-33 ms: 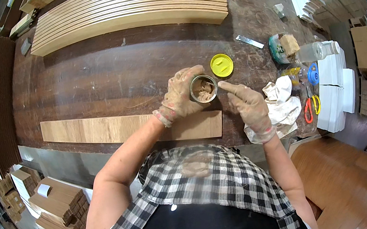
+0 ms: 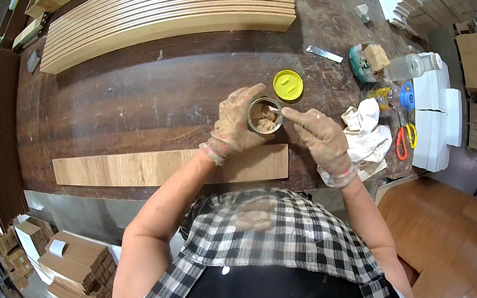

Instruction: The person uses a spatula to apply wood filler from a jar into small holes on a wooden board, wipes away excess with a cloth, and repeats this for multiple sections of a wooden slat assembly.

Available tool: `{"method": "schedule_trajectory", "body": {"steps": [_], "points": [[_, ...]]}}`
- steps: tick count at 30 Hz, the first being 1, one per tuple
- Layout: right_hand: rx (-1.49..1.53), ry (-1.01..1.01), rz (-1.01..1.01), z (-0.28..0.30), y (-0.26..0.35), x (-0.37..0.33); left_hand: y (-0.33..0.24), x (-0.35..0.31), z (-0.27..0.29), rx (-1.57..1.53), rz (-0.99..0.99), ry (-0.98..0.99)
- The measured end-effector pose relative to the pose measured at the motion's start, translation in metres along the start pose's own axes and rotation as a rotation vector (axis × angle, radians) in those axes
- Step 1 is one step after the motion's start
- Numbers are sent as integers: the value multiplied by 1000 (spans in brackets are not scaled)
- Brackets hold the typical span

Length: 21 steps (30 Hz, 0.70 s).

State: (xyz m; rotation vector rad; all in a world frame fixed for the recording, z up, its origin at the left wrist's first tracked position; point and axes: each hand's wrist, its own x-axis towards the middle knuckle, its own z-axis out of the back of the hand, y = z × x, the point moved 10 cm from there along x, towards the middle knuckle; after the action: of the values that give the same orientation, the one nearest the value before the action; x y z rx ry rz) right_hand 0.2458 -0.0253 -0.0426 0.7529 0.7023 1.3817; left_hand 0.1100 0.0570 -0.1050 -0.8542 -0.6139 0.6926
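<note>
My left hand (image 2: 238,120), in a stained glove, is wrapped round a small open can (image 2: 255,127) and tilts its mouth toward me. Lumpy brown paste (image 2: 266,121) fills part of the can. At the can's right rim, my gloved right hand (image 2: 323,140) pinches a thin pale tool (image 2: 273,108), its tip inside the mouth; the fingers hide the rest, so its kind is unclear. A yellow lid (image 2: 288,85) lies just beyond the can. Beneath my left wrist and the can, a wooden board (image 2: 123,171) lies along the near table edge.
A stack of grooved wooden strips (image 2: 168,20) spans the far side of the brown table (image 2: 118,99). To the right are a metal blade (image 2: 324,54), a white rag (image 2: 368,134), scissors (image 2: 400,144) with red and yellow handles, and a clear bottle (image 2: 406,67).
My right hand has shifted slightly, and the pale tool's tip now shows inside the can's mouth. My left hand and the can stay in place.
</note>
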Motion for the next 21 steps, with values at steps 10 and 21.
{"method": "schedule_trajectory", "body": {"steps": [10, 21], "points": [[-582, -18, 367, 4, 18, -44, 2, 4, -6, 85, 34, 87], [629, -70, -609, -19, -56, -47, 6, 5, -11, 92, 80, 121]]}}
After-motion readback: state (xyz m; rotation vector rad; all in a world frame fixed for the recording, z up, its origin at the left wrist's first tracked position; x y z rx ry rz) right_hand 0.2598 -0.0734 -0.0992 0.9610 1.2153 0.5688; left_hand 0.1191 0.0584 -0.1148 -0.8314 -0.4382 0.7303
